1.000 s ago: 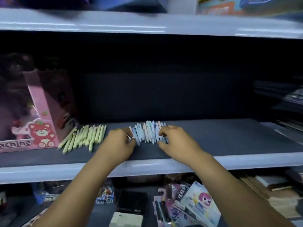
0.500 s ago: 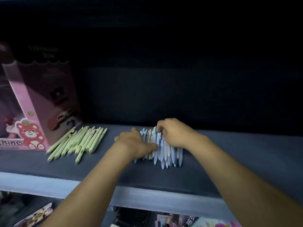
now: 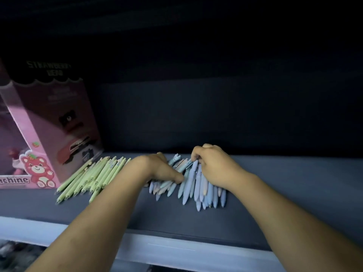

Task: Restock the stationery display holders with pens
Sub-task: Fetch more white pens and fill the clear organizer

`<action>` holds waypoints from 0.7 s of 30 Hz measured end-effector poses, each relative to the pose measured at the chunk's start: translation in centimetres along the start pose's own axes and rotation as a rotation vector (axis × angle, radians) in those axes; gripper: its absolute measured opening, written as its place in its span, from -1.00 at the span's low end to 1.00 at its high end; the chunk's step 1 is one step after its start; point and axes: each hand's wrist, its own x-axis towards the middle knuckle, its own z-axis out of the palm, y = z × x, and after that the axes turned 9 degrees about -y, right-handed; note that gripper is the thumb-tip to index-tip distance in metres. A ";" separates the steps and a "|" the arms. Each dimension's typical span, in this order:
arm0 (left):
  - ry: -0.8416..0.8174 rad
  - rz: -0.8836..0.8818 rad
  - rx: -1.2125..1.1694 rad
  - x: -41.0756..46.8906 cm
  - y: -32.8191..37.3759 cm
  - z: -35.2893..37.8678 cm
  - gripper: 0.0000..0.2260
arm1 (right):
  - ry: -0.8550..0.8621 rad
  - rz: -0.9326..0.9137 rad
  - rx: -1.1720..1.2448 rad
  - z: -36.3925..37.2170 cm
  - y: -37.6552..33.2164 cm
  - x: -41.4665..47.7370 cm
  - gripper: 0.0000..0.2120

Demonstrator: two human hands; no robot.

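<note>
Both hands on blue pens (image 3: 193,190), loose pile on shelf (image 3: 284,193). State: left hand (image 3: 157,169) curled over pile's left side, thumb pressing pens, fingertips hidden; right hand (image 3: 216,169) curled, pinching pens' far ends. Just left of left hand: green pens (image 3: 94,177); beyond them pink box (image 3: 49,134), cut off at frame edge. Shelf back too dark to read.

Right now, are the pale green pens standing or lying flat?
Lying flat: the pale green plastic pens rest side by side on the dark grey shelf.
</note>
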 end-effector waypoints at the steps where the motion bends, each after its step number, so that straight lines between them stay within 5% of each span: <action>1: 0.009 -0.008 0.042 0.1 0.0 0.1 -0.31 | -0.004 0.007 0.022 -0.1 0.1 -0.1 -0.66; 18: 0.380 0.092 0.083 2.0 -1.7 1.9 -0.65 | -0.076 0.055 -0.097 0.0 -1.1 -0.6 -0.66; 21: 0.376 0.176 -0.168 2.0 -2.6 1.3 -0.64 | -0.073 0.066 -0.102 0.1 -1.0 -0.8 -0.66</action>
